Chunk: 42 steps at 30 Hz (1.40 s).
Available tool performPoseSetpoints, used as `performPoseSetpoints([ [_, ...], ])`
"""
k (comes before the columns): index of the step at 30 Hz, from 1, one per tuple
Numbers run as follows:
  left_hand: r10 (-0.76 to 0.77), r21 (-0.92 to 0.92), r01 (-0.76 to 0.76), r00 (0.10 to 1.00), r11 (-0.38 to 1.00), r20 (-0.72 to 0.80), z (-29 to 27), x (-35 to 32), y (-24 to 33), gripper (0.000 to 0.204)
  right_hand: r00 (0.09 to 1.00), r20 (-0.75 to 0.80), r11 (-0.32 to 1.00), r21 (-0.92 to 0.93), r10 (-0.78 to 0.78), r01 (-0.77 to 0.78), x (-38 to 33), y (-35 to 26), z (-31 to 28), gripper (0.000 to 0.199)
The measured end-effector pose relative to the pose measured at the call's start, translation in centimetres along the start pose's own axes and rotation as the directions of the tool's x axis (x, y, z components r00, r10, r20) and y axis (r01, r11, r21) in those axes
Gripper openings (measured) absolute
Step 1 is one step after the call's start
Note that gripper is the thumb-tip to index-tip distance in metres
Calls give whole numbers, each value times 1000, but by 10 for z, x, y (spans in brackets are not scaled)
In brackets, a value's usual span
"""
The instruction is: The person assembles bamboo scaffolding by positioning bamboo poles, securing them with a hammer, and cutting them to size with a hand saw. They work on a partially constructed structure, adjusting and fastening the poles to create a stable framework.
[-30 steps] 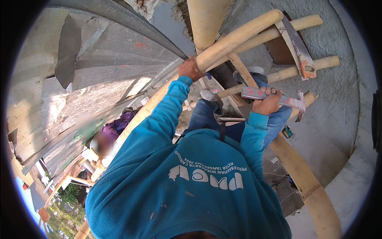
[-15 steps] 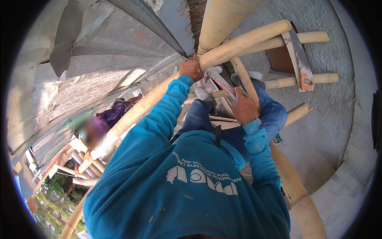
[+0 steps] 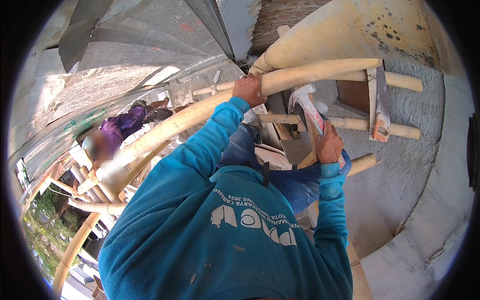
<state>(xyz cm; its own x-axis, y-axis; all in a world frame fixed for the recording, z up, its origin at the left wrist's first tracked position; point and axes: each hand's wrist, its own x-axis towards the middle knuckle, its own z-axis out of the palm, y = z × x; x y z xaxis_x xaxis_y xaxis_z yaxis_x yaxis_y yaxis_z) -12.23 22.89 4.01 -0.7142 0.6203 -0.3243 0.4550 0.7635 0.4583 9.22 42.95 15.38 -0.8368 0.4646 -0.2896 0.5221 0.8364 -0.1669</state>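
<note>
My left hand (image 3: 250,90) is wrapped over a long bamboo pole (image 3: 305,76) that slants across the view from upper right to lower left. In my right hand (image 3: 329,144) is a claw hammer (image 3: 311,111), gripped by its worn reddish handle. The hammer's pale, dirty head points up and away from me, just below the pole and apart from it. Beneath the hammer, a wooden strip runs down between my knees. A handsaw (image 3: 381,102) with an orange-brown handle hangs across the horizontal bamboo pieces at the right.
A thick bamboo post (image 3: 345,35) rises at the upper right. Corrugated metal sheets (image 3: 145,47) stand on the left, a rough grey wall (image 3: 415,100) on the right. Lower left, a person in purple (image 3: 122,125) is beside more bamboo poles (image 3: 92,202).
The whole view has shifted, and the thick post shows more. My right hand has moved right with the hammer. My left hand keeps its grip on the bamboo pole.
</note>
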Motion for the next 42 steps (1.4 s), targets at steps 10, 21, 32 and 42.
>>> performPoseSetpoints([
  [10,-17,12,16,999,1000,42,1,-2,-2,70,893,123,243,938,432,-247,-59,-48,18,22],
  [21,-16,33,15,999,999,29,4,5,-3,75,542,264,-516,766,797,385,-49,-97,7,31],
  [32,-4,56,1,999,998,44,2,2,0,74,727,572,-769,632,379,-96,-53,-116,49,20],
  [42,-12,48,10,999,999,44,-2,1,2,75,470,244,-485,715,848,503,-43,-63,0,25],
])
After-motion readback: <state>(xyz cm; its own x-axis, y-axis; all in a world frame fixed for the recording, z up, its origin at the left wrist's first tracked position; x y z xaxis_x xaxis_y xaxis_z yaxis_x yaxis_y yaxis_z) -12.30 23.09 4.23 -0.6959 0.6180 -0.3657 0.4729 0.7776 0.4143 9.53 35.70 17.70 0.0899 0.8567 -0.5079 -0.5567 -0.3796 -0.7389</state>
